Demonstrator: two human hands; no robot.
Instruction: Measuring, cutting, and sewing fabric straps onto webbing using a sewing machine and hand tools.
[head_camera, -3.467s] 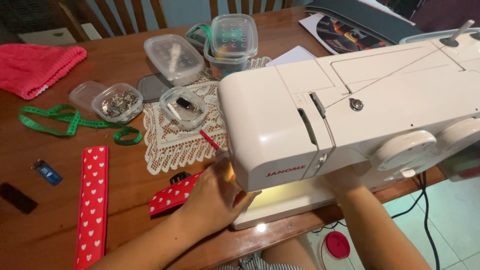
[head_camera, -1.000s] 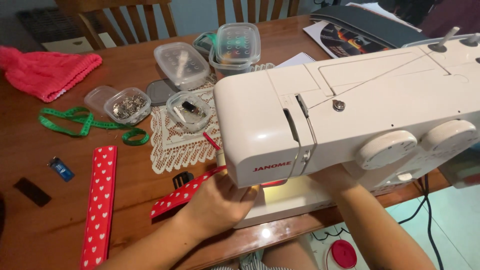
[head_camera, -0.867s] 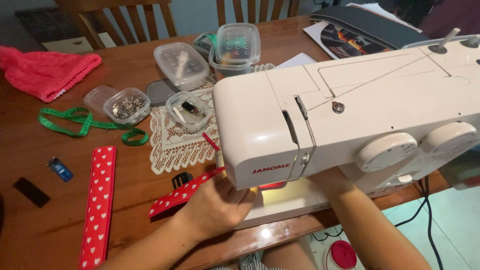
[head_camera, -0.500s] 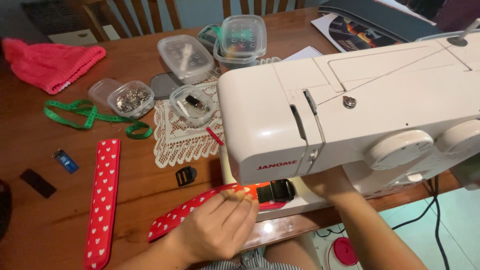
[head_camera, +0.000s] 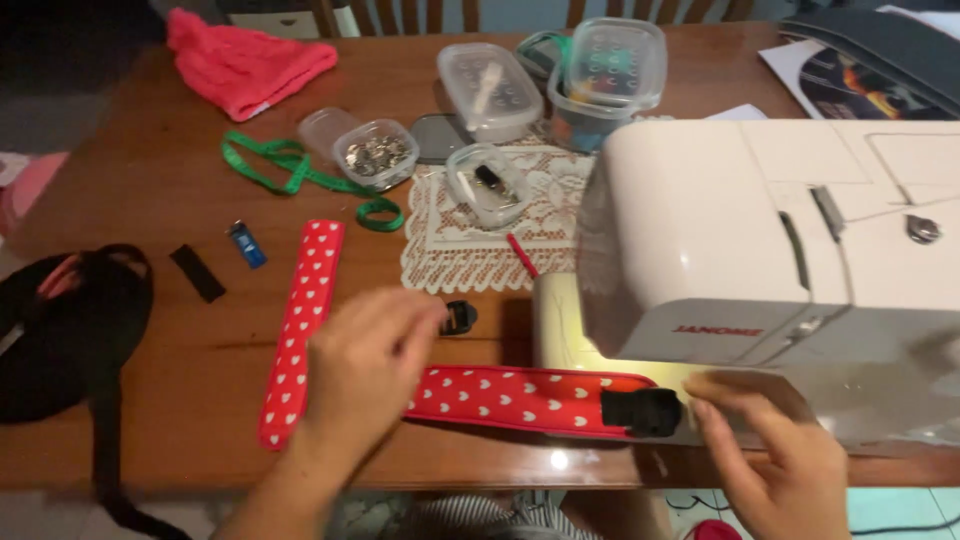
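Observation:
A red strap with white hearts (head_camera: 515, 397) lies along the table's front edge, a black piece (head_camera: 640, 411) at its right end on the bed of the white sewing machine (head_camera: 780, 250). My left hand (head_camera: 365, 375) rests on the strap's left end, fingers curled near a small black buckle (head_camera: 459, 317). My right hand (head_camera: 775, 455) lies by the machine's bed, fingertips touching the black piece. A second red heart strap (head_camera: 300, 325) lies to the left.
On the wooden table (head_camera: 180, 180) lie a green measuring tape (head_camera: 290, 170), a lace doily (head_camera: 480, 235), several clear plastic boxes (head_camera: 490, 90), a pink knit hat (head_camera: 245, 60), a small blue item (head_camera: 246, 243) and a black strip (head_camera: 197, 272). A black bag (head_camera: 60, 330) hangs at left.
The view has swung left and down. The red strap has been drawn out leftward from under the machine, and my left hand has moved left with it. My right hand came out to the front.

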